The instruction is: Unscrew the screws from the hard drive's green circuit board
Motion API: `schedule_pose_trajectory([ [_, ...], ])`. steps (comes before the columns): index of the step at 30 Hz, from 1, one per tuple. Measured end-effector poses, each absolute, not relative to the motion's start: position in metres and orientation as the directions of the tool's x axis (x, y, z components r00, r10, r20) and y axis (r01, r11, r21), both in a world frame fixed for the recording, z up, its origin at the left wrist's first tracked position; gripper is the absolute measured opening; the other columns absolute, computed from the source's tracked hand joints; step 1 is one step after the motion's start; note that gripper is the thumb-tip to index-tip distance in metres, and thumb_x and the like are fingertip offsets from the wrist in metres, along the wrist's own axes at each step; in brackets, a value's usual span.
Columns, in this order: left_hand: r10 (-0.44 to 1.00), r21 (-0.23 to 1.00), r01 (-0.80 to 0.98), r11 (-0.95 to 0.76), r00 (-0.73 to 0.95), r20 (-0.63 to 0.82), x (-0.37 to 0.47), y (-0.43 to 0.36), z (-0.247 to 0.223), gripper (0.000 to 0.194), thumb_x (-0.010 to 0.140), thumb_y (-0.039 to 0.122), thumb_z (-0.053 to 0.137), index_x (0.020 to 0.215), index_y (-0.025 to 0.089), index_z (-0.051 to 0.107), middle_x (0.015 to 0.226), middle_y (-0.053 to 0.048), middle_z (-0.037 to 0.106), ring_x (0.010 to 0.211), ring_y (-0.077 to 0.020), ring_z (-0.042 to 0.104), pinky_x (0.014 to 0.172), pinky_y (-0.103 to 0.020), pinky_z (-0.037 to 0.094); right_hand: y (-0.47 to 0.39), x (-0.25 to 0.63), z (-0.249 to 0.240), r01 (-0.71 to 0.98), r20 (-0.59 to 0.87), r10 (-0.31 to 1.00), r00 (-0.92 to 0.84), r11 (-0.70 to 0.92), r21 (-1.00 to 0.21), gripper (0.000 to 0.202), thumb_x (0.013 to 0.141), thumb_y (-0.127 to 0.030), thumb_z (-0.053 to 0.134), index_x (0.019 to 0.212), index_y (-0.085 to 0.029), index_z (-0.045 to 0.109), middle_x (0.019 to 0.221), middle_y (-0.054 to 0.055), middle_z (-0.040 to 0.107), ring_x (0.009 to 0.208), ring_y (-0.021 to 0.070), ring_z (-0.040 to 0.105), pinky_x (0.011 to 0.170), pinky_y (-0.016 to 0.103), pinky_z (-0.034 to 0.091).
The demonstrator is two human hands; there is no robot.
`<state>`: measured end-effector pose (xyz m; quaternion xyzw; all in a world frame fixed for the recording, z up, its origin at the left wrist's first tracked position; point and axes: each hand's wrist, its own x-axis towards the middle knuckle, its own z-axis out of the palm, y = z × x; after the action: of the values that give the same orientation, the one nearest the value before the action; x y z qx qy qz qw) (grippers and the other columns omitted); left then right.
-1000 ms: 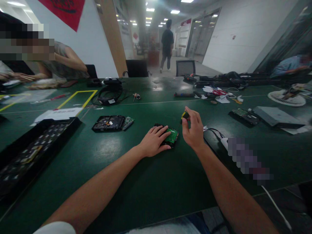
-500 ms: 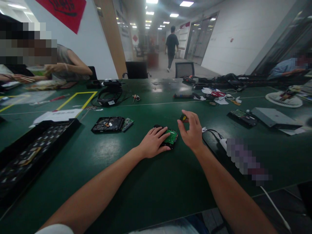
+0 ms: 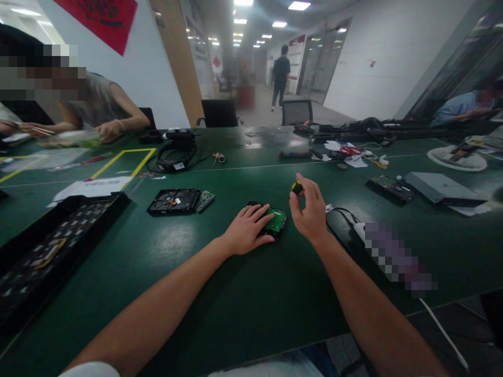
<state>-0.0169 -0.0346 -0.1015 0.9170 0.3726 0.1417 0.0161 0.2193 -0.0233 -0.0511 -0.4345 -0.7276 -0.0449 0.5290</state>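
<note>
On the green table in front of me lies a hard drive with its green circuit board facing up. My left hand rests on it, fingers spread over the board and thumb along the near edge; the palm hides much of the drive. Just right of the drive, my right hand pinches the yellow-and-black handle of a small screwdriver between thumb and fingers. Its thin shaft seems to slant down towards the drive's right edge, but the tip is too faint to make out.
Another hard drive and a small circuit board lie to the left, near a long black tray. A power strip with a cable is at right. Beyond sit a third drive and a grey metal box. Co-workers sit at both sides.
My right hand has turned the screwdriver handle slightly, its fingers shifting a little. My left hand stays on the drive. The co-worker at left lowered a hand; a person behind walked farther away.
</note>
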Motion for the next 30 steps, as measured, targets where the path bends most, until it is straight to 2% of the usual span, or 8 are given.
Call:
schedule_pose_trajectory([
  [4,0.684,0.139,0.674,-0.726,0.685,0.251,-0.017,-0.034,-0.103,0.079,0.1,0.077,0.041,0.162,0.026,0.043,0.172,-0.011,0.033,0.157,-0.0383,0.032,0.126,-0.06,0.029,-0.023,0.221,-0.05,0.71,0.805,0.593,-0.023,0.576,-0.404,0.041,0.1,-0.035,0.062,0.141,-0.029,0.061,0.119,0.011,0.059,0.107,0.0267,0.063,0.091,0.047,0.061],
  [7,0.684,0.134,0.675,-0.725,0.685,0.251,-0.017,-0.033,-0.103,0.08,0.1,0.077,0.041,0.162,0.027,0.042,0.172,-0.011,0.033,0.157,-0.0381,0.032,0.126,-0.06,0.029,-0.022,0.222,-0.05,0.724,0.8,0.598,-0.051,0.573,-0.382,0.046,0.102,-0.031,0.058,0.148,-0.027,0.055,0.122,0.012,0.062,0.104,0.0256,0.065,0.094,0.047,0.06],
  [12,0.685,0.122,0.679,-0.724,0.687,0.242,-0.017,-0.034,-0.101,0.079,0.101,0.077,0.038,0.162,0.027,0.042,0.173,-0.011,0.031,0.158,-0.0381,0.031,0.126,-0.059,0.028,-0.022,0.221,-0.049,0.728,0.802,0.595,-0.052,0.572,-0.378,0.053,0.102,-0.025,0.052,0.155,-0.024,0.046,0.131,0.014,0.065,0.113,0.0265,0.066,0.1,0.048,0.058],
  [15,0.689,0.141,0.678,-0.721,0.683,0.241,-0.018,-0.035,-0.101,0.083,0.101,0.077,0.039,0.166,0.027,0.034,0.175,-0.012,0.026,0.159,-0.0377,0.03,0.127,-0.059,0.027,-0.025,0.221,-0.045,0.716,0.813,0.582,-0.01,0.572,-0.401,0.048,0.102,-0.028,0.053,0.15,-0.024,0.049,0.132,0.014,0.066,0.112,0.0266,0.067,0.094,0.046,0.061],
  [19,0.726,0.174,0.709,-0.684,0.636,0.263,-0.018,-0.032,-0.104,0.087,0.101,0.075,0.042,0.17,0.026,0.02,0.177,-0.014,0.018,0.16,-0.0359,0.028,0.129,-0.056,0.027,-0.023,0.225,-0.045,0.723,0.838,0.538,0.098,0.54,-0.431,0.036,0.098,-0.028,0.06,0.133,-0.023,0.056,0.125,0.014,0.066,0.106,0.0261,0.068,0.091,0.046,0.06],
  [24,0.794,0.179,0.785,-0.593,0.534,0.29,-0.025,-0.02,-0.11,0.083,0.103,0.068,0.047,0.169,0.024,0.022,0.177,-0.017,0.017,0.16,-0.0368,0.027,0.128,-0.057,0.028,-0.012,0.229,-0.06,0.765,0.765,0.636,0.106,0.438,-0.471,0.025,0.089,-0.02,0.064,0.114,-0.021,0.058,0.113,0.012,0.064,0.105,0.0269,0.064,0.095,0.048,0.057],
  [27,0.835,0.198,0.831,-0.521,0.446,0.322,-0.033,-0.011,-0.114,0.077,0.105,0.062,0.049,0.167,0.021,0.027,0.175,-0.019,0.023,0.159,-0.0376,0.031,0.128,-0.057,0.029,-0.006,0.23,-0.072,0.797,0.685,0.728,0.027,0.398,-0.454,0.018,0.084,-0.015,0.063,0.101,-0.022,0.06,0.108,0.011,0.061,0.103,0.0273,0.063,0.094,0.048,0.056],
  [30,0.856,0.226,0.856,-0.465,0.37,0.361,-0.043,-0.001,-0.119,0.074,0.104,0.059,0.051,0.164,0.02,0.032,0.172,-0.02,0.03,0.157,-0.0379,0.034,0.126,-0.057,0.033,-0.002,0.23,-0.085,0.797,0.603,0.798,0.004,0.362,-0.484,0.018,0.082,-0.014,0.065,0.099,-0.022,0.061,0.109,0.01,0.057,0.098,0.0259,0.062,0.093,0.046,0.056],
])
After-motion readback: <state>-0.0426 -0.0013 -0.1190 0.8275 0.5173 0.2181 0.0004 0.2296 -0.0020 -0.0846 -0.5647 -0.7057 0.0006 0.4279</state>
